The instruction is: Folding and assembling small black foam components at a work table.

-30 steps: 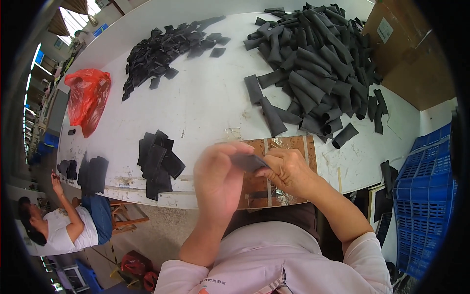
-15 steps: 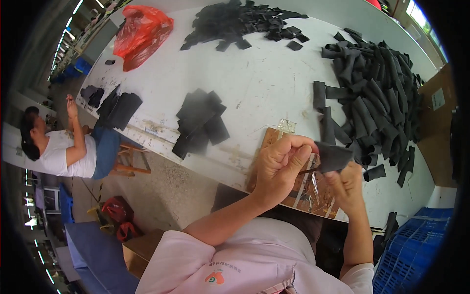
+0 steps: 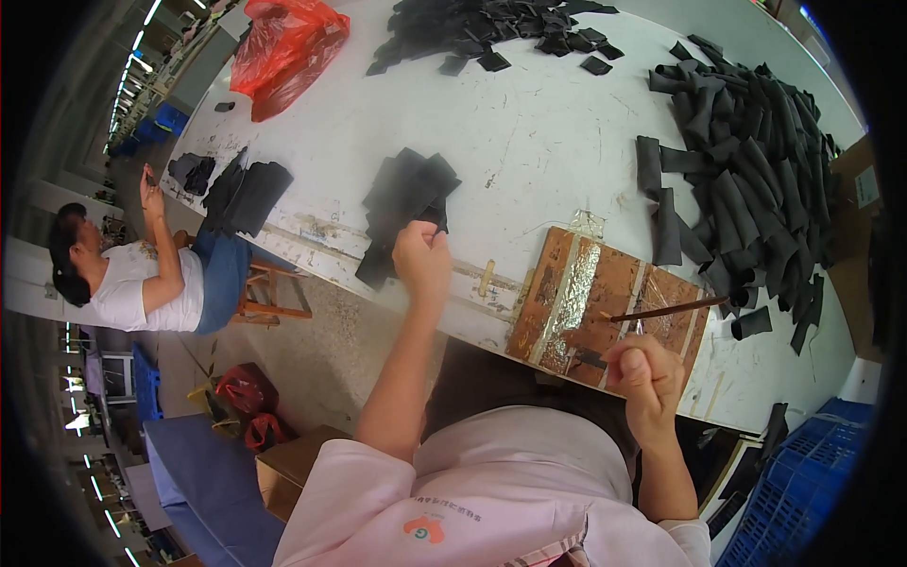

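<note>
My left hand (image 3: 422, 263) reaches over a small stack of flat black fabric pieces (image 3: 402, 194) at the table's near edge. Its fingers pinch the dark edge of one fabric piece (image 3: 435, 210). My right hand (image 3: 646, 380) is closed above the lower edge of a brown wooden board (image 3: 586, 295) with clear tape strips. Whatever it may hold is hidden by its curled fingers. Just beyond that hand, a thin dark brown rod (image 3: 671, 309) points rightward over the board, with no fabric on it.
Rolled black fabric tubes (image 3: 746, 180) are heaped at the right, flat black pieces (image 3: 472, 33) at the back. A red plastic bag (image 3: 288, 52) and other black stacks (image 3: 250, 197) lie left. A blue crate (image 3: 803, 472) stands low right. A seated person (image 3: 142, 279) is at far left.
My left hand has left the rod and moved left to the fabric stack. My right hand has drawn down toward me. The black fabric that both hands held on the rod is off it.
</note>
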Demonstrator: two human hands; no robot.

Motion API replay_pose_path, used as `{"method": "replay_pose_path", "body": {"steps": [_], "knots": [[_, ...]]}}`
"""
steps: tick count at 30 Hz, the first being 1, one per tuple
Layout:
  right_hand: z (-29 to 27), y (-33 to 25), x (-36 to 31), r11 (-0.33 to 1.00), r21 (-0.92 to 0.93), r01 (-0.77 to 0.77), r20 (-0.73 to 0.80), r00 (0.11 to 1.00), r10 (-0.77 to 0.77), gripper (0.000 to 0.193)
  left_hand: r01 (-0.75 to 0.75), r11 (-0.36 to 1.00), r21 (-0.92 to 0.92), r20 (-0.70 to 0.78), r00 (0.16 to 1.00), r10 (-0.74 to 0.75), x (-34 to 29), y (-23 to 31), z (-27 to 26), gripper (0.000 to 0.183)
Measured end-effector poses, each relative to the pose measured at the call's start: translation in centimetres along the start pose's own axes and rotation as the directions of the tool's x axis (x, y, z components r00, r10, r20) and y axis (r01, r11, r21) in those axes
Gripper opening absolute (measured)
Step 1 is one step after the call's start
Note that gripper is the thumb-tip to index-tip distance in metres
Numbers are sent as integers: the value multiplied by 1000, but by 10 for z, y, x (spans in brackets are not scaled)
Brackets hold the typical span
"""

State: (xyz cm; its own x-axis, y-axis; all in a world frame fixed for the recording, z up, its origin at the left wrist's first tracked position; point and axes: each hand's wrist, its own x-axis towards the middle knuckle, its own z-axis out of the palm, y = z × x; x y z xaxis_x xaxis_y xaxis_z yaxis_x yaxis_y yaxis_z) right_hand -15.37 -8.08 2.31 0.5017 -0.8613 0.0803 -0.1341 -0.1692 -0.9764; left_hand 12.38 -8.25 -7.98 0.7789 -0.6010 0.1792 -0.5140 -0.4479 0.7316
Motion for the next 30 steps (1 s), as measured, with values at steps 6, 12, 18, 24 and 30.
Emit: {"method": "replay_pose_path", "body": {"steps": [6, 12, 18, 24, 30], "knots": [[43, 28, 24, 806, 518, -286, 23, 947, 321, 20, -209, 780, -589, 237, 879, 414, -78, 53, -29, 18], [41, 18, 26, 764, 500, -408, 132, 908, 398, 10, -731, 595, -334, 65, 612, 788, -107, 54, -39, 28], [41, 32, 18, 970, 207, -128, -188, 968, 168, 5, -574, 711, -407, 41, 766, 642, -114, 69, -44, 32], [42, 32, 14, 932, -331, 151, -282, 926, -250, 16, 540, 524, -658, 654, 755, 43, -116, 98, -64, 20], [36, 39, 10, 792, -517, 324, -191, 858, -477, 29, 634, 529, -564, 740, 672, -18, -115, 110, -67, 16]]}}
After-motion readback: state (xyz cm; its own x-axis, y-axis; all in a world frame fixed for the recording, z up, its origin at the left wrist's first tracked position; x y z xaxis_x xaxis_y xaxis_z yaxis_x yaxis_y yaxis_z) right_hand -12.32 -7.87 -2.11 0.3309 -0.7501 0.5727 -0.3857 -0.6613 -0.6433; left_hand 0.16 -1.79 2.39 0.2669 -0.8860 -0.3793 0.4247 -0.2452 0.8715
